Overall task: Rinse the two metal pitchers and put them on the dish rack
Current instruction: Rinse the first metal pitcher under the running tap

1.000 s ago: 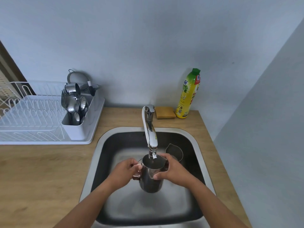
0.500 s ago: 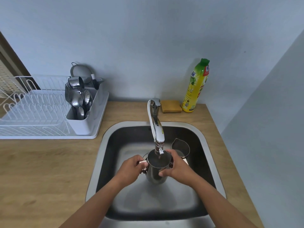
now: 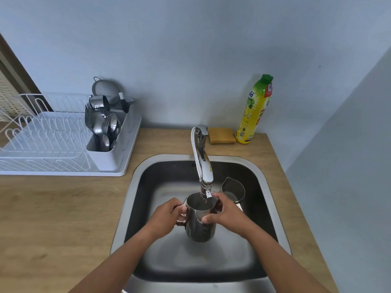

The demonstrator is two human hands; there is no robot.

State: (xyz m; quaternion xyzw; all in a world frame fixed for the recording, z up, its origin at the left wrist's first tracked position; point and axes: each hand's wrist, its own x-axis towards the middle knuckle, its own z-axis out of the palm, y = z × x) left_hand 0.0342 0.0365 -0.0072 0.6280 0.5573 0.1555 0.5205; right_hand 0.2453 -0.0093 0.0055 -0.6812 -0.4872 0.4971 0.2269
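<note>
A metal pitcher point(image 3: 200, 226) is held upright over the sink point(image 3: 135, 199), its mouth right under the faucet spout point(image 3: 204, 172). My left hand point(image 3: 167, 217) grips its handle on the left side. My right hand point(image 3: 225, 212) wraps around the pitcher's right side near the rim, thumb on the front. A second metal pitcher point(image 3: 232, 189) stands in the sink basin behind my right hand, partly hidden. The white dish rack point(image 3: 53, 140) sits on the counter at the left.
A cutlery holder point(image 3: 105, 134) with forks and spoons fills the rack's right end, with a strainer and a metal cup behind. A yellow sponge point(image 3: 221, 135) and a yellow-green dish soap bottle point(image 3: 255, 111) stand behind the sink. Wooden counter point(image 3: 53, 218) lies left of it.
Both hands keep the same hold on the pitcher under the spout. The view has shifted slightly; the pitcher itself stays in place.
</note>
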